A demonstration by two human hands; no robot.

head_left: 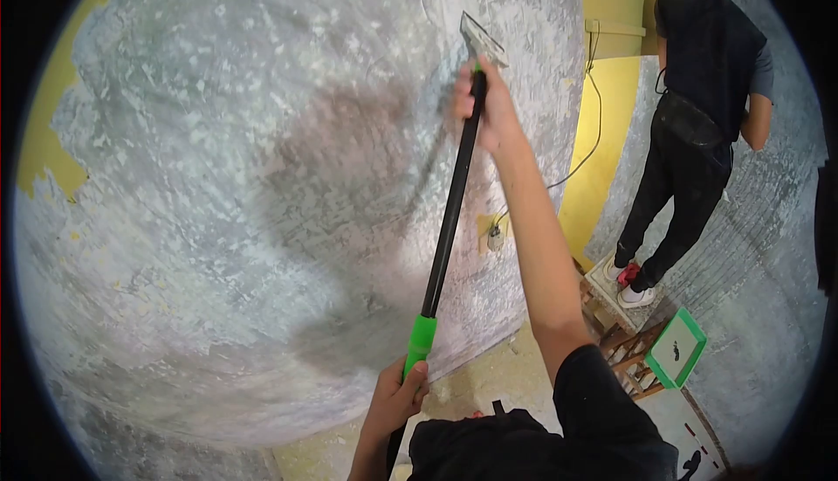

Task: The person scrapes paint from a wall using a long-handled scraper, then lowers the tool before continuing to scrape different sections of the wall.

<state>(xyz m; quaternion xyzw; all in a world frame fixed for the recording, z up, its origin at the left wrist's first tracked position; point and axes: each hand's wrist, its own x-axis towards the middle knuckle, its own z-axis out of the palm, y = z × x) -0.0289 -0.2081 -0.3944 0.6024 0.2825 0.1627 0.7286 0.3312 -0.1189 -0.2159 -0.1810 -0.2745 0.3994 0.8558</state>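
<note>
A long black pole [451,210] with a green grip runs up in front of a mottled grey-white wall [218,175]. At its top a flat metal scraper blade [483,40] is close to or against the wall; contact cannot be made out. My right hand [486,104] is wrapped round the upper pole just below the blade, arm stretched up. Lower down, my left hand [401,395] is closed round the pole at the lower end of the green grip [421,341]. Part of the pole below it is hidden by my left hand and forearm.
At right a person [698,123] in dark clothes stands on a platform [621,298], facing away. Beside it is a green-rimmed tray [701,341] on a wooden stand. A cable hangs to a wall outlet [495,235]. Yellow paint [598,123] borders the grey surface.
</note>
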